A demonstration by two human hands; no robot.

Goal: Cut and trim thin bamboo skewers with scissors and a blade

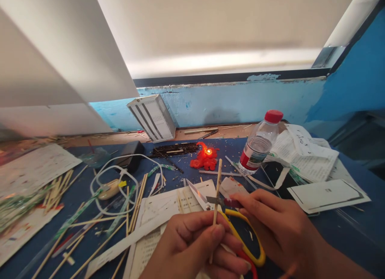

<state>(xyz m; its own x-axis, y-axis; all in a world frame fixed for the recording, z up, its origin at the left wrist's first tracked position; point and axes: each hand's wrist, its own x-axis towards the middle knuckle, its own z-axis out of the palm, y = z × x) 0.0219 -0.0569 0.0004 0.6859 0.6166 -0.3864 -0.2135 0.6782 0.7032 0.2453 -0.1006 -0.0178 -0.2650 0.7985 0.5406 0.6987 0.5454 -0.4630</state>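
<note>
Between the thumb and fingers of my left hand [195, 241] a thin bamboo stick [218, 191] stands nearly upright. My right hand [270, 219] is closed on a small knife [231, 203] with a dark red handle. Its short grey blade reaches across the stick, and they appear to touch. Beneath my hands lie scissors [261, 247] with yellow and red handles, their blades over a printed sheet [156, 211]. Part of the scissors is hidden by my fingers. Beyond the stick a small flame burns on a mass of red wax [203, 160].
A water bottle [257, 144] stands right of the flame, near crumpled papers [309, 154]. Dark sticks [177, 149] lie left of the wax. A white cable [112, 156], loose bamboo sticks [102, 243] and plastic wrappers cover the left side. A white box [155, 118] leans by the wall.
</note>
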